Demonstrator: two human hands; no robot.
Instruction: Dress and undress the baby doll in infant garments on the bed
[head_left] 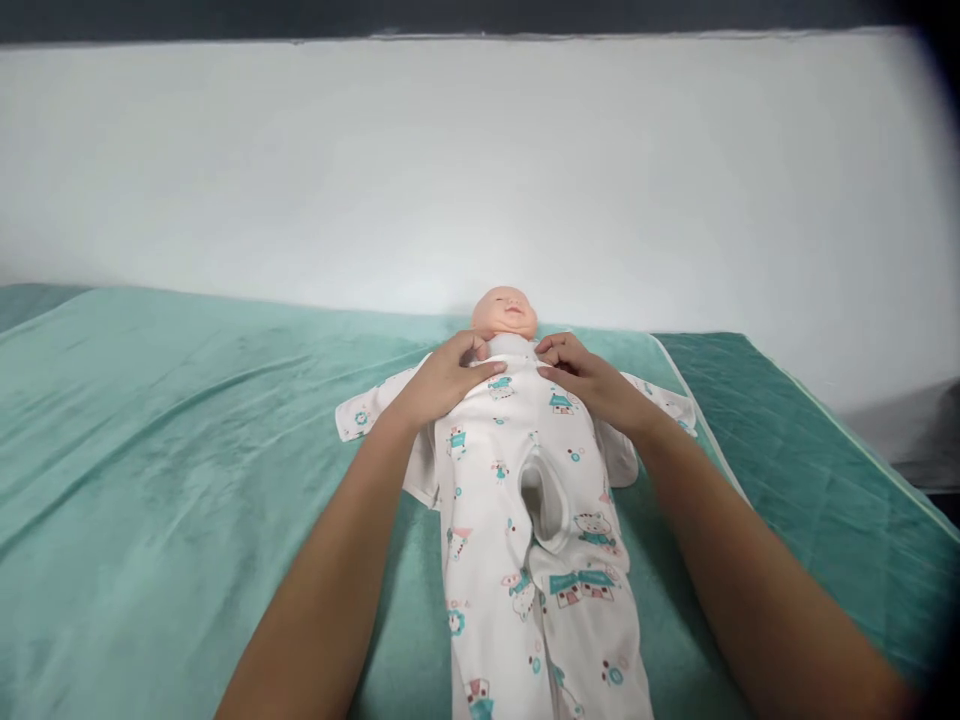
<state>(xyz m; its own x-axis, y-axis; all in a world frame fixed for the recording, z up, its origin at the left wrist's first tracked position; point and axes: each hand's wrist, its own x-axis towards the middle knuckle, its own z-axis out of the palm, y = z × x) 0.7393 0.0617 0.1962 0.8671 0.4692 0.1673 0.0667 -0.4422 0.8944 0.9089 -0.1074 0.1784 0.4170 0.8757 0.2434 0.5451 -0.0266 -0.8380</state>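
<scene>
A baby doll (505, 312) lies on its back on a teal blanket (165, 430), head toward the wall. It wears a white romper (517, 520) printed with small teal and pink pictures; the front gapes open at the belly. My left hand (446, 380) rests on the doll's upper chest, fingers pinching the romper's left front edge near the collar. My right hand (585, 380) mirrors it on the other side, fingers curled on the fabric by the neck. The two hands nearly meet at the collar.
A white wall (480, 170) rises just behind the bed. A darker quilted teal pad (817, 470) lies under the blanket at the right, where the bed's edge drops off.
</scene>
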